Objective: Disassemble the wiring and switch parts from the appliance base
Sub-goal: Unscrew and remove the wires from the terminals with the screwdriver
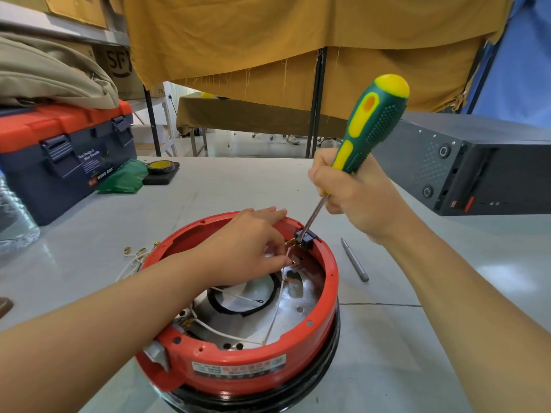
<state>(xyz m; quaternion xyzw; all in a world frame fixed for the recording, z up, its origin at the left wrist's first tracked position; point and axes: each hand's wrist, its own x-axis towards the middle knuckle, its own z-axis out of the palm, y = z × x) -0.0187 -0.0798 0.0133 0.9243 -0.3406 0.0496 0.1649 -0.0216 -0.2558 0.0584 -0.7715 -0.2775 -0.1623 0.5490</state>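
Gripping a green-and-yellow screwdriver (368, 129) in a clenched fist, the right hand (354, 192) is setting its tip on the black switch block (305, 238) at the far rim of the red appliance base (238, 368). Left hand (247, 245) is reaching inside the base, fingers (278, 257) pinching a white wire (278, 299) just beside the block. Base is sitting upside down on the grey tabletop (402, 338), near edge. A loose metal bit (354, 260) is lying to its right.
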